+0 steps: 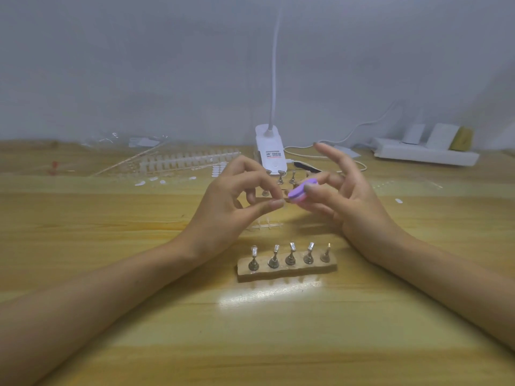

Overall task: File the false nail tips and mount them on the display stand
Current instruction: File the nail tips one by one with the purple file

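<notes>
In the near stand (287, 271), five pegs (290, 256) sit.

A single view, worn on the head, looks forward and down over the table (278, 344) from the person's own place at its near edge. It sits close: both forearms enter from the bottom corners, and the left hand (231, 196) and right hand (348, 199) meet near mid-frame, the stand (287, 270) just below them. The wide lens spans the table side to side; the wall (139, 65) faces it squarely, filling the upper third, with the lamp (270, 151) centred.
</notes>
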